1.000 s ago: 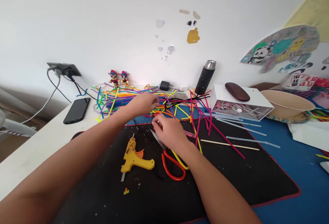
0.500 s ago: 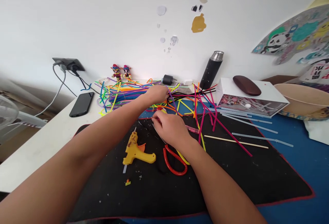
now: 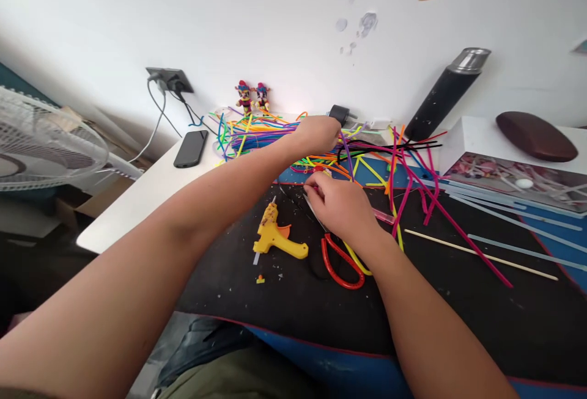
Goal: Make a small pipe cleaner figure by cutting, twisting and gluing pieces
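Note:
My left hand (image 3: 318, 135) reaches over a heap of coloured pipe cleaners (image 3: 261, 141), its fingers closed and mostly turned from view. A purple pipe cleaner (image 3: 347, 156) runs down from those fingers. Nearer to me, my right hand (image 3: 343, 203) is pinched; what sits in its fingertips is too small and covered to name. Just beyond it shows a small red and yellow piece (image 3: 323, 171). Scissors with red handles (image 3: 342, 264) lie partly beneath the right hand. To its left rests a yellow hot glue gun (image 3: 277, 234) on the black mat (image 3: 284, 319).
A phone (image 3: 191, 148) lies left, near two small figures (image 3: 245, 98). Magenta pipe cleaners (image 3: 454, 231), a wooden stick (image 3: 481, 254) and clear glue sticks (image 3: 518, 249) spread to the right. Behind stand a black flask (image 3: 443, 99) and a white box (image 3: 477, 136) topped by a brown case (image 3: 536, 136).
The view has tilted down and swung left, so the desk contents sit farther right and higher. Both hands keep about the same places and closed shapes.

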`<state>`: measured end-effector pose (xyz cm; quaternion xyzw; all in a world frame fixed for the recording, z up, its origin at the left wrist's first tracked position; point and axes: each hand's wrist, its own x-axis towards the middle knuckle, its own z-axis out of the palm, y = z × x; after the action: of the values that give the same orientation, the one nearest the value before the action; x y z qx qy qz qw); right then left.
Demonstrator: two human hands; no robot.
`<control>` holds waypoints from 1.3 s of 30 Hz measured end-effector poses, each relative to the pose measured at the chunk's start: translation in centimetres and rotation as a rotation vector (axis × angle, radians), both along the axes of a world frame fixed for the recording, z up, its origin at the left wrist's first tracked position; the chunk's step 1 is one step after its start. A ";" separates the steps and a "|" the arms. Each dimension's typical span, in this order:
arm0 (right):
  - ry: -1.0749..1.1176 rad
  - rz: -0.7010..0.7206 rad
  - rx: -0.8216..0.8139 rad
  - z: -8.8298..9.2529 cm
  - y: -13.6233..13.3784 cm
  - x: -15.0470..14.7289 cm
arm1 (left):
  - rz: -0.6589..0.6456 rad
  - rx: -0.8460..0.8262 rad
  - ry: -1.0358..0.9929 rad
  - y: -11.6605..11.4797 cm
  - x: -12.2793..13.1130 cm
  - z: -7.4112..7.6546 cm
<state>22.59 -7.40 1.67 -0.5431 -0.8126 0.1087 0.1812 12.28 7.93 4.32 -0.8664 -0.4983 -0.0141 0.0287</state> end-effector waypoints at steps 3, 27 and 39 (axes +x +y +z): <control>0.008 0.017 0.006 -0.1 0.0 0.0 | -0.005 0.001 -0.025 0.1 -0.9 1.0; 0.016 0.018 -0.013 -0.5 0.5 0.5 | 0.186 -0.085 -0.505 0.1 -7.7 6.3; 0.254 0.053 -0.093 -0.6 0.4 0.4 | 0.203 -0.172 -0.810 -4.5 -10.7 5.3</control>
<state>22.95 -6.98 1.12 -0.5113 -0.7913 0.2188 0.2541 1.58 3.48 9.64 -0.7366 -0.5514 -0.3090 -0.2406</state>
